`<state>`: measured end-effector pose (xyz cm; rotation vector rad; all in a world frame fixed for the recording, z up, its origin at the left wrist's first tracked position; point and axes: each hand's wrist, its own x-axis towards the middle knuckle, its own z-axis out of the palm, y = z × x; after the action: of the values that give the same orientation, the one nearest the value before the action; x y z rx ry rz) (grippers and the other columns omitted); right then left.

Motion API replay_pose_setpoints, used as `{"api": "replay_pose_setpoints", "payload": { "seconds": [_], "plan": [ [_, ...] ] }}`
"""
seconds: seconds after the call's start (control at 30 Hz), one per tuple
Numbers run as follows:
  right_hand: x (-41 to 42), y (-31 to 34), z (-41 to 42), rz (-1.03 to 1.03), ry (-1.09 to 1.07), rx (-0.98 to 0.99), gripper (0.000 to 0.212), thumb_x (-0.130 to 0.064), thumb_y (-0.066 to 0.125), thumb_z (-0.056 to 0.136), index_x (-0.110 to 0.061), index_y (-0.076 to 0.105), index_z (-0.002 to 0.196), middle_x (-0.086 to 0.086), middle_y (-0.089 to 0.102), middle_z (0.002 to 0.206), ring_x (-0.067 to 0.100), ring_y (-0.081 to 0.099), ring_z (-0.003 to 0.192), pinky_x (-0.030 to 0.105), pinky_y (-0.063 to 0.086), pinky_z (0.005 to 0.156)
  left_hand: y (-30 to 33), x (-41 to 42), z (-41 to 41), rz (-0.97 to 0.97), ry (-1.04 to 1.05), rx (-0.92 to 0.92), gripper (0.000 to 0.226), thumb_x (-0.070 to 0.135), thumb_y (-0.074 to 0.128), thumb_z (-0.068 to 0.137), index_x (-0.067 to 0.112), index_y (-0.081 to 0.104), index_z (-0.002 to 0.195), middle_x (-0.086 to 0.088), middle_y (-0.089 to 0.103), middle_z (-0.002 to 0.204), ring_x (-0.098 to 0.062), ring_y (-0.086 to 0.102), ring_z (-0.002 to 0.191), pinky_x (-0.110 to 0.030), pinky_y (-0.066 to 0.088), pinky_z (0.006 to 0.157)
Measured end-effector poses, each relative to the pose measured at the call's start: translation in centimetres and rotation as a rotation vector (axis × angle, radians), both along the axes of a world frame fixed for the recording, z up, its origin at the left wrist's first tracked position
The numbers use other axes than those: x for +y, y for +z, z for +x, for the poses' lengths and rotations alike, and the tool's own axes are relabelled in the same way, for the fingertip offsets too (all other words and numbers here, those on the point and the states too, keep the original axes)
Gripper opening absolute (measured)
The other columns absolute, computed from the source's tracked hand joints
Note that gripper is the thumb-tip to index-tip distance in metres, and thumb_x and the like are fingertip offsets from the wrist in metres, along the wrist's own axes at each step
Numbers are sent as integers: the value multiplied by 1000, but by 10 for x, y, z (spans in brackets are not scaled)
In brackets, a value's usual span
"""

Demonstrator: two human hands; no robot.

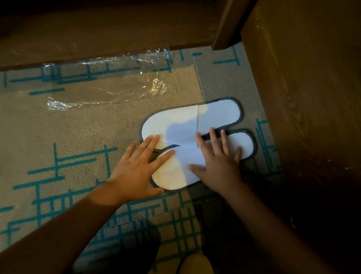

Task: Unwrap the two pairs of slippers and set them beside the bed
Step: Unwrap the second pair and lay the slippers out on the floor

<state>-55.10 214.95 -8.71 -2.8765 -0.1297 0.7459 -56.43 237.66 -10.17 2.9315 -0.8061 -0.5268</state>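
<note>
Two white slippers with dark grey edging lie flat on the carpet next to the wooden bed frame (317, 85). The farther slipper (214, 113) points up and right; the nearer slipper (177, 170) lies alongside it, partly under my hands. My left hand (139, 168) rests flat, fingers spread, on the toe ends of both. My right hand (217, 159) presses flat on the nearer slipper, fingers spread toward its heel. A clear plastic wrapper (104, 86) lies empty on the carpet to the upper left.
The beige carpet (38, 142) has teal line patterns. A dark wooden nightstand (98, 24) stands at the top left, with its leg (230, 17) meeting the bed frame. Another pale slipper (198, 273) shows at the bottom edge.
</note>
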Motion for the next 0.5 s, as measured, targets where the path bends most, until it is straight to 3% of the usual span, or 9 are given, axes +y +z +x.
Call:
{"api": "replay_pose_setpoints", "payload": {
  "seconds": [0.17,0.3,0.5],
  "plan": [
    [15,1,-3,0,-39,47,80,-58,43,84,-41,-6,145,-2,-14,159,27,-17,145,69,5,108,-2,-1,2,-11,9,1,99,75,42,59,36,10,144,-20,13,156,-36,16,143,-57,24,109],
    [14,-1,4,-1,-49,20,82,-59,44,83,-39,-5,145,-1,-12,159,28,-15,145,70,5,107,-1,-3,11,-46,6,26,98,71,45,60,37,9,144,-19,7,157,-34,9,144,-56,21,111],
    [10,-1,21,8,-86,3,82,-60,45,82,-38,-2,145,-2,-9,159,28,-12,145,70,7,106,1,-6,36,-74,-39,36,99,69,50,63,38,-2,141,-18,-2,157,-33,2,145,-45,2,110]
  ]
}}
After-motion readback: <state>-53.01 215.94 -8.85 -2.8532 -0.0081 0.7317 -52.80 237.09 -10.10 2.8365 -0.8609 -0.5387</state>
